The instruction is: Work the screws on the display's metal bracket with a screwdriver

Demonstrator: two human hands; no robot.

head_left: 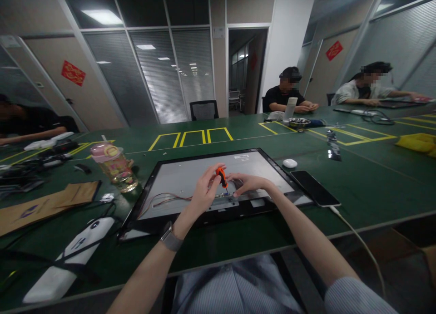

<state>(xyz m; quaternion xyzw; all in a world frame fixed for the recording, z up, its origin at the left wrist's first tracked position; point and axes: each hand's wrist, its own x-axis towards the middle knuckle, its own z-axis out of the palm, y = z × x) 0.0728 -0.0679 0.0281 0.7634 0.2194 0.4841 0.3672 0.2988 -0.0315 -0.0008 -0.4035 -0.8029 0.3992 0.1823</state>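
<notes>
An orange and black screwdriver [222, 177] stands nearly upright, its tip down at a small circuit board [223, 195] by the near edge of a flat display panel [190, 173]. Wrapped round the screwdriver's handle are the fingers of my left hand [207, 187], whose wrist wears a watch. My right hand [250, 182] reaches in from the other side, fingertips down by the board and the screwdriver's shaft; whether they pinch some small part cannot be made out. Thin coloured wires [163, 197] run left from the board across the panel's grey back.
Right of the panel lie a phone [315, 187] on a white cable and a white earbud case [289, 163]. On the left are a pink-lidded cup [114, 166], a brown paper bag [51, 205] and a white device [73, 259] with straps. Several people sit around the green table [368, 187].
</notes>
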